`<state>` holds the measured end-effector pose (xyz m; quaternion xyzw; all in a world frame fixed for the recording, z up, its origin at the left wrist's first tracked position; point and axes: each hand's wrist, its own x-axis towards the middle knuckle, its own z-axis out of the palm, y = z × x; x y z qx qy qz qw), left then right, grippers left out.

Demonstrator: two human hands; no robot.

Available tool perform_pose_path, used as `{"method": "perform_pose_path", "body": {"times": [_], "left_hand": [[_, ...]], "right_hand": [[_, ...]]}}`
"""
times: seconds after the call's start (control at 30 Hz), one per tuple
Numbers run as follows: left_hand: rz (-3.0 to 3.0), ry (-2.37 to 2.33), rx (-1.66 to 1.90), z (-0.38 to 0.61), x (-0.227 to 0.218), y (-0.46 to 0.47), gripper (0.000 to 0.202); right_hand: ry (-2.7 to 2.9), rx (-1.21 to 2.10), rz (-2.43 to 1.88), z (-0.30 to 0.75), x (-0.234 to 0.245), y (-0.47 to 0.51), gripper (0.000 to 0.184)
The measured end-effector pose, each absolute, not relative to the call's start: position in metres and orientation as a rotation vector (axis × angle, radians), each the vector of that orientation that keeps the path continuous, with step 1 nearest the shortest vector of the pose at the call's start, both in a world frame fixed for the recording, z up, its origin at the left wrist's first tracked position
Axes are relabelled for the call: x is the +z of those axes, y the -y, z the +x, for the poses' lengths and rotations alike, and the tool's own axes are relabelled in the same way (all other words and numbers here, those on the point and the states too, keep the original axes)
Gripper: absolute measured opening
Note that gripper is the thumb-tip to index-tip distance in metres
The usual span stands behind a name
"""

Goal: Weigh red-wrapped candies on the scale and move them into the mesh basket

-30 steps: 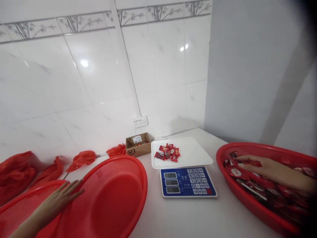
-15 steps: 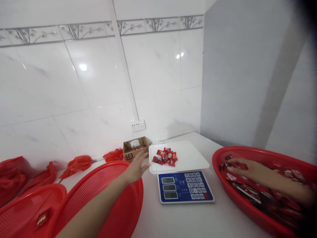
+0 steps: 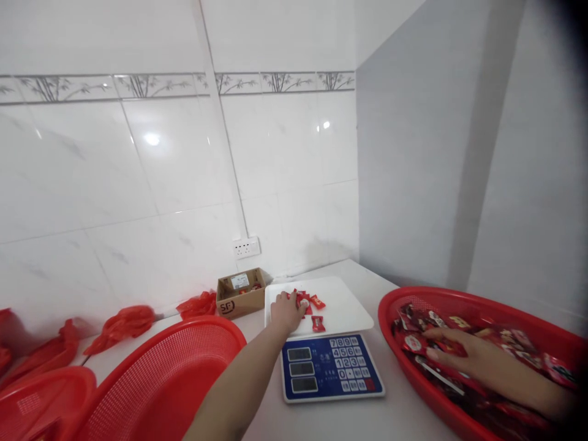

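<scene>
Several candies (image 3: 307, 302) are lying on the scale tray (image 3: 349, 306), the left hand (image 3: 285, 311) closing loosely over them; right hand (image 3: 463, 352) is resting flat, half-open, gripping nothing, in the right-edge basket (image 3: 395, 367); sweeping could be flicking sweets off the tray.

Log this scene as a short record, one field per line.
Left hand: left hand on the red packets atop the scale tray
Right hand: right hand among wrapped packets in the right red basket
Scale: blue keypad scale, displays unreadable
Nearby: empty red basket, cardboard box, red bags
</scene>
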<state>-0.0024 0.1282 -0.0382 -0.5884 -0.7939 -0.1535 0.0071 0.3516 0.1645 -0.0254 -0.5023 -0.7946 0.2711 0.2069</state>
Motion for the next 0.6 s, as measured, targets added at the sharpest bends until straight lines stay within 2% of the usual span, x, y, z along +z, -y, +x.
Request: {"method": "perform_pose_path", "body": {"times": [0.27, 0.43, 0.6], "left_hand": [[-1.730, 2.498, -0.623, -0.011, -0.024, -0.132, 0.028], [-1.795, 2.375, -0.712, -0.029, 0.016, -0.097, 0.012], [-1.804, 2.369, -0.625, -0.066, 0.048, -0.013, 0.015]], "right_hand": [[2.203, 0.816, -1.298, 0.352, -0.030, -0.167, 0.038], [2.201, 0.757, -1.370, 0.352, -0.023, -0.165, 0.047], [2.202, 0.730, -1.435, 0.359, -0.019, -0.169, 0.054]]}}
